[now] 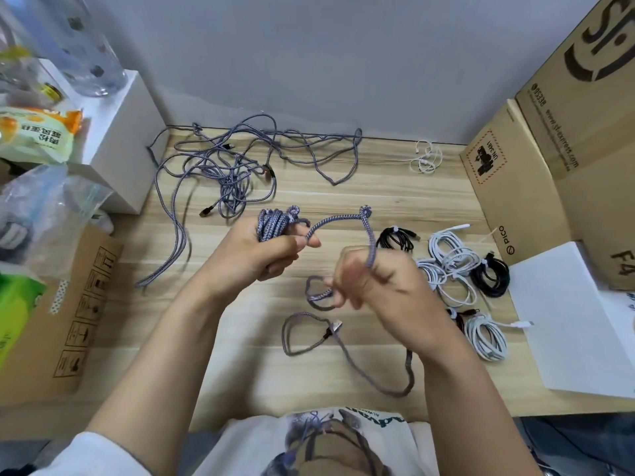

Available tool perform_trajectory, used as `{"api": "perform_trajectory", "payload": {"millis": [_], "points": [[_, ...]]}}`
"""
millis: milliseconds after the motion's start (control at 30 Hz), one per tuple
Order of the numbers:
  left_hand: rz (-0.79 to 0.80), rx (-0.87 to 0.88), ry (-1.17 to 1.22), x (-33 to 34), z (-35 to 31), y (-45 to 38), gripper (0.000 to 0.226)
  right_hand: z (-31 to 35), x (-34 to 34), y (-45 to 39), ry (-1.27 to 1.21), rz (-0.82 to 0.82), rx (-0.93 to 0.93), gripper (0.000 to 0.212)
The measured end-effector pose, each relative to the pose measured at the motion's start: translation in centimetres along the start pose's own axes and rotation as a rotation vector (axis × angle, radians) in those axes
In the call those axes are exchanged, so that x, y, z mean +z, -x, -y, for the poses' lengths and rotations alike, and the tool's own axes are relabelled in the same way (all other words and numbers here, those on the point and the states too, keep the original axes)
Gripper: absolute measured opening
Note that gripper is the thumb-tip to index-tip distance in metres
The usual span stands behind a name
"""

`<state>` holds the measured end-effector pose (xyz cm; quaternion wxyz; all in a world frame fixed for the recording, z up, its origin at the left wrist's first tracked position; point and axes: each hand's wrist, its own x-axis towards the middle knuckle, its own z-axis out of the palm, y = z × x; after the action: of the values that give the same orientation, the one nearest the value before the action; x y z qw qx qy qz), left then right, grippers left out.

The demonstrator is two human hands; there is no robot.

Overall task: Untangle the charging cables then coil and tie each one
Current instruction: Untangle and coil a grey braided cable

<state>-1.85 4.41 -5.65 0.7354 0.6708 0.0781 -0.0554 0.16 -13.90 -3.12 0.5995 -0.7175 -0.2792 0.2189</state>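
Left hand [256,250]: your fingers grip the coiled bundle [273,224] of the braided cable.
Right hand [372,280]: your fingers pinch its free strand [338,219] above the table [343,201].
Tangled cables [226,170]: behind, near the wall.

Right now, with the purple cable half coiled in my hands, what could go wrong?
1. The free tail loops on the table with its plug inside a loop; pulling could knot it.
2. The coil in your left hand could spring loose while your right hand feeds cable.
3. The tail lies near the tied coils; it may drag them.
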Motion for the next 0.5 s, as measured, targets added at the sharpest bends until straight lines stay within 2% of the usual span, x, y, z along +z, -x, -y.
{"api": "perform_trajectory", "payload": {"millis": [33,100,167,233,267,333,400,433,467,500], "points": [[0.048,-0.017,-0.025,-0.2,0.1,0.1,0.008,0.4,-0.3,0.0,-0.062,-0.076,0.026,0.055],[0.192,-0.058,-0.066,-1.0,0.5,0.5,0.018,0.9,-1.0,-0.1,-0.124,-0.237,0.028,0.054],[0.394,-0.145,-0.089,-1.7,0.6,0.8,0.031,1.2,-1.8,-0.3,-0.096,-0.376,-0.004,0.051],[0.637,-0.23,-0.077,-2.4,0.8,1.0,0.05,1.3,-2.2,-0.4,-0.044,-0.456,-0.016,0.05],[0.75,-0.228,-0.036,-2.5,1.1,1.1,0.052,1.1,-2.4,-0.5,-0.029,-0.481,-0.017,0.048],[0.92,-0.119,0.209,-2.1,1.3,1.1,0.045,0.4,-2.4,-0.8,-0.009,-0.52,0.011,0.042],[1.013,0.039,0.538,-1.2,1.0,1.1,0.048,-0.5,-2.2,-1.1,0.036,-0.506,0.044,0.035],[1.045,0.123,0.692,-0.5,0.5,1.0,0.042,-0.9,-2.0,-1.2,0.052,-0.475,0.058,0.032],[1.025,0.18,0.848,0.0,0.0,1.0,0.036,-1.3,-1.8,-1.3,0.064,-0.435,0.07,0.031],[0.932,0.204,0.991,0.2,-0.8,1.0,0.031,-1.5,-1.6,-1.4,0.074,-0.386,0.088,0.03]]}}
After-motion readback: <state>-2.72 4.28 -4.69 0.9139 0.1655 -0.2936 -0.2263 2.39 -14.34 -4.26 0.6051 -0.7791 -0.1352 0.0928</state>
